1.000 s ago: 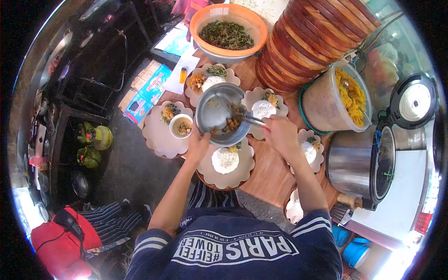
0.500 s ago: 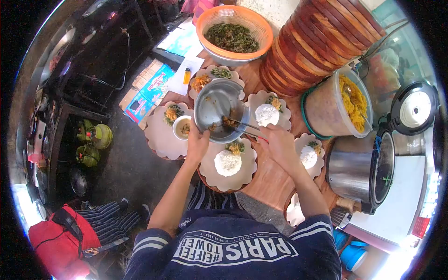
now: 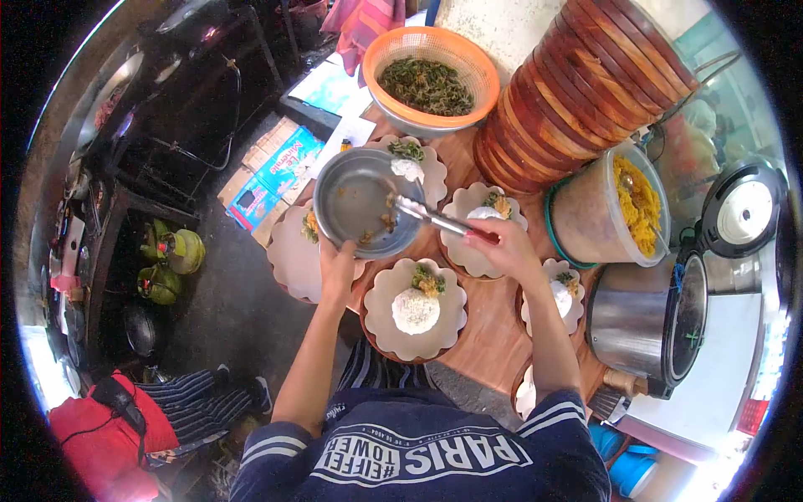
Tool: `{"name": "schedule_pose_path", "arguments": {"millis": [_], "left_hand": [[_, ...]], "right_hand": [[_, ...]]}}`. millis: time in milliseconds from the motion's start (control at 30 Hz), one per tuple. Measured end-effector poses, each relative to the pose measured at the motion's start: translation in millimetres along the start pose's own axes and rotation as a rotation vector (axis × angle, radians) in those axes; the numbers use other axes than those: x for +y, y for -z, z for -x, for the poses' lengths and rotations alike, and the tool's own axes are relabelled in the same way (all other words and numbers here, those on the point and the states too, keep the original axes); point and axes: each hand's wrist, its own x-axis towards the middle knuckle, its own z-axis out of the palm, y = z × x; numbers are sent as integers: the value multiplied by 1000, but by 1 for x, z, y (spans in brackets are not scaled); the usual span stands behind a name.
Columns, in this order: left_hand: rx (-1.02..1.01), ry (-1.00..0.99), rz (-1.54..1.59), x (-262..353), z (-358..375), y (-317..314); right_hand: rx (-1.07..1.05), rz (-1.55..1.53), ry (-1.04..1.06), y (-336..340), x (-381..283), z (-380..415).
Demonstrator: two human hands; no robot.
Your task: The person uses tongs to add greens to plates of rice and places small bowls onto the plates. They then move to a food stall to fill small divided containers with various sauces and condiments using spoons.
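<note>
My left hand (image 3: 337, 269) is closed on the near rim of a round metal bowl (image 3: 347, 197) with a few orange-brown food scraps inside. My right hand (image 3: 507, 248) grips metal tongs (image 3: 437, 217), whose tips are over the bowl's right side. Beneath and around the bowl are plates lined with scalloped paper. The front plate (image 3: 389, 335) bears a rice mound (image 3: 416, 311) with greens and orange topping (image 3: 428, 282). The bowl partly covers the left plate (image 3: 288, 263) and the back plate (image 3: 435, 176). Near my right hand, another plate (image 3: 468, 255) holds rice, greens and topping.
An orange basket (image 3: 493, 79) of cooked greens sits at the back beside a tall stack of wooden plates (image 3: 577, 92). To the right are a tub (image 3: 577, 213) of yellow food and an open rice cooker (image 3: 631, 309). Gas cylinders (image 3: 180, 251) stand low at left.
The bowl has shifted left in my left hand, uncovering rice on the back plate and hiding the small cup on the left plate. The tongs have turned and sit higher in view.
</note>
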Motion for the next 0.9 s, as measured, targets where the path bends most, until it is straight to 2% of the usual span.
{"name": "schedule_pose_path", "arguments": {"millis": [67, 200, 300, 333, 400, 433, 567, 900], "left_hand": [[36, 38, 25, 7, -3, 6], [147, 116, 144, 28, -2, 18], [252, 129, 187, 30, -7, 36], [283, 164, 187, 36, -6, 41], [281, 151, 183, 38, -6, 50], [286, 137, 191, 33, -8, 57], [266, 82, 249, 34, -6, 70], [297, 112, 233, 45, -8, 91]], "right_hand": [[42, -63, 32, 2, 10, -19], [189, 11, 10, 1, 18, -63], [257, 395, -50, -21, 25, -100], [256, 396, -47, -35, 34, -107], [441, 610, 82, -56, 40, -119], [322, 657, -1, -62, 39, -121], [270, 730, -92, -79, 33, -121], [319, 583, -41, -55, 17, -116]]}}
